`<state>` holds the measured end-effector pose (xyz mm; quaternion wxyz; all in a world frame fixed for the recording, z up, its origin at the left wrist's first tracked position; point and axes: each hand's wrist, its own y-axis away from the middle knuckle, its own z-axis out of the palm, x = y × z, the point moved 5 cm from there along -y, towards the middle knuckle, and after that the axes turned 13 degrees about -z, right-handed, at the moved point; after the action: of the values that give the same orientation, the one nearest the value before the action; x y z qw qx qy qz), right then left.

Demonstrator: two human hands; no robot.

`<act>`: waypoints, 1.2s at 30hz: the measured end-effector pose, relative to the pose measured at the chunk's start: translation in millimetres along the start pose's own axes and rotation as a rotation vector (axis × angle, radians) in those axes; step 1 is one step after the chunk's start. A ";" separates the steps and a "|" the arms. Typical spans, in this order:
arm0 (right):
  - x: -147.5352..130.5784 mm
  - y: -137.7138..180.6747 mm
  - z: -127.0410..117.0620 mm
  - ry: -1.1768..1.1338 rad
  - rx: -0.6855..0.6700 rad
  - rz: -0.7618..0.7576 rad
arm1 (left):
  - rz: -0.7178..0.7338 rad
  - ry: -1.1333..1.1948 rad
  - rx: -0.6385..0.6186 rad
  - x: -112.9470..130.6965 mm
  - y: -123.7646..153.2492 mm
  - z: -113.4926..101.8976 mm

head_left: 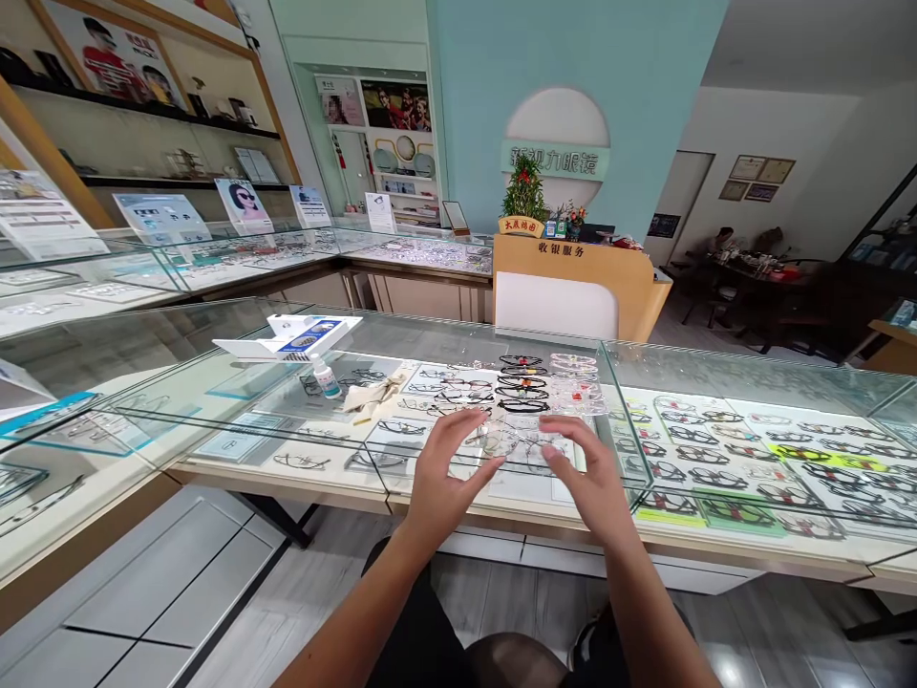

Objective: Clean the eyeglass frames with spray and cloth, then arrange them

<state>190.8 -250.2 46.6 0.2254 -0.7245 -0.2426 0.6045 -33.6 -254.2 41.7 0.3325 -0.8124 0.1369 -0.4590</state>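
Clear, near-colourless plastic: the glasses (512,438) held between both hands, above the glass counter (215,382), just in front of the row of dark frames (522,384). Frame thin and see-through, lenses faintly tinted; temples hard to trace against the display below, so whether folded or spread cannot be told.

Left hand (445,470) pinches the glasses' left end, fingers curled in. Right hand (586,475) grips the right end, fingers bent over it. Both hands are closed on the one pair.

Progress, as a judgement: the pair is up off the counter and in hand, being handled or looked over; nothing shows it put down anywhere. The cloth (373,394) and the small bottle (328,378) lie apart to the left, untouched by either hand, so any wiping looks not in hand at this moment.

Further out: an open white box (287,340) beyond the bottle; clear frames (573,377) beside the dark ones; more spectacles in the case (759,459) to the right; a cashier desk (573,277) behind.
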 end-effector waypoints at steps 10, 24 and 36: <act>-4.0 -3.8 17.2 0.126 -0.325 -0.042 | 0.060 -0.082 -0.153 7.7 13.4 -10.0; 34.8 2.2 34.4 -0.299 -0.309 0.218 | -0.269 0.291 -0.301 -13.4 17.7 0.5; 25.5 11.4 52.3 0.091 0.043 -0.051 | -0.652 0.356 -0.231 -26.8 26.3 33.7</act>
<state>144.0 -241.5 11.2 0.2669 -0.7399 -0.2376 0.5700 -17.8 -245.6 -5.4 0.0465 -0.7529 -0.0222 -0.6561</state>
